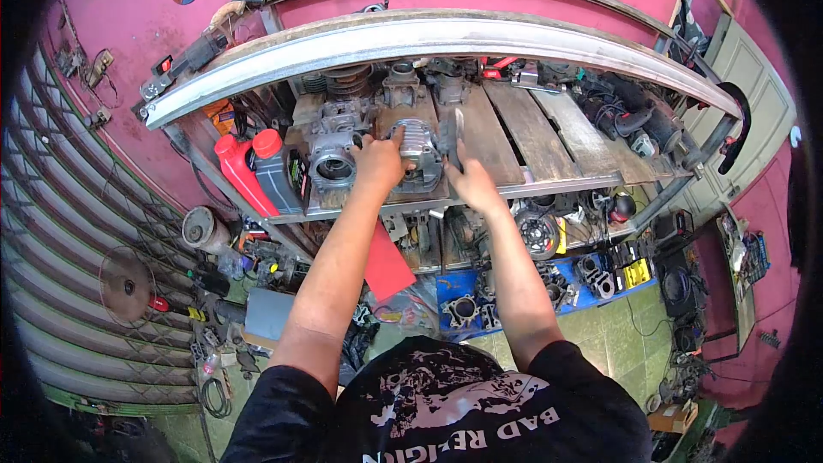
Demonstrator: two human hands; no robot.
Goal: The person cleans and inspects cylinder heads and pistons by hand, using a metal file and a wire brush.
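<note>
On the wooden shelf, a finned metal engine part (417, 139), likely a cylinder head, stands between my two hands. My left hand (382, 163) grips its left side, thumb and fingers bent against the metal. In my right hand (471, 180) is a flat, blade-like tool (457, 127), pointing up and away along the part's right side. Its exact kind is hard to make out, and my fingers hide its lower end. Just left of my left hand sits another grey engine casting (333, 166) with a round opening.
Red and black oil bottles (267, 173) stand at the shelf's left end. More castings (400, 86) line the back. Corded power tools (630, 111) lie at the right. A metal rail (446, 37) crosses above the shelf. Below, a blue tray (583, 293) bears engine parts.
</note>
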